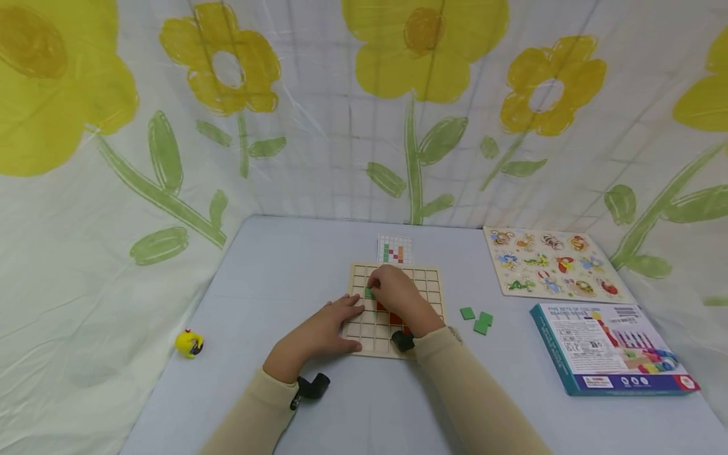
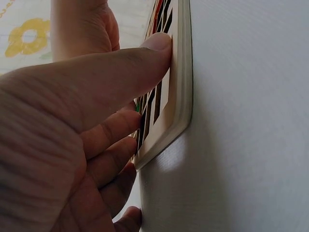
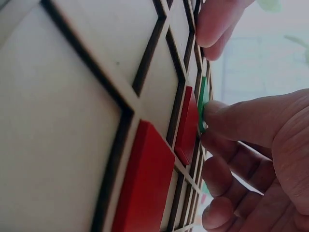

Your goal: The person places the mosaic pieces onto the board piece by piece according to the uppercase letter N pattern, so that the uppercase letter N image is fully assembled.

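A wooden grid board point(image 1: 368, 344) lies flat on the table, with red tiles point(image 3: 187, 126) set in some of its cells. My right hand point(image 1: 395, 292) reaches over the board and pinches a green tile point(image 3: 203, 104) between thumb and fingers, right at a cell on the board's left side. My left hand point(image 1: 327, 328) rests along the board's left edge, fingers spread and thumb point(image 2: 157, 46) on the near rim. Behind the board lies a small pattern card point(image 1: 405, 242) with green, red and orange squares. Part of the board is hidden under the right hand and wrist.
Several loose green tiles point(image 1: 467, 313) lie right of the board. Farther right are an insect puzzle board point(image 1: 540, 266) and a boxed bead set point(image 1: 591, 354). A small yellow toy point(image 1: 186, 342) sits at the table's left edge. A flower-printed curtain point(image 1: 318, 126) stands behind.
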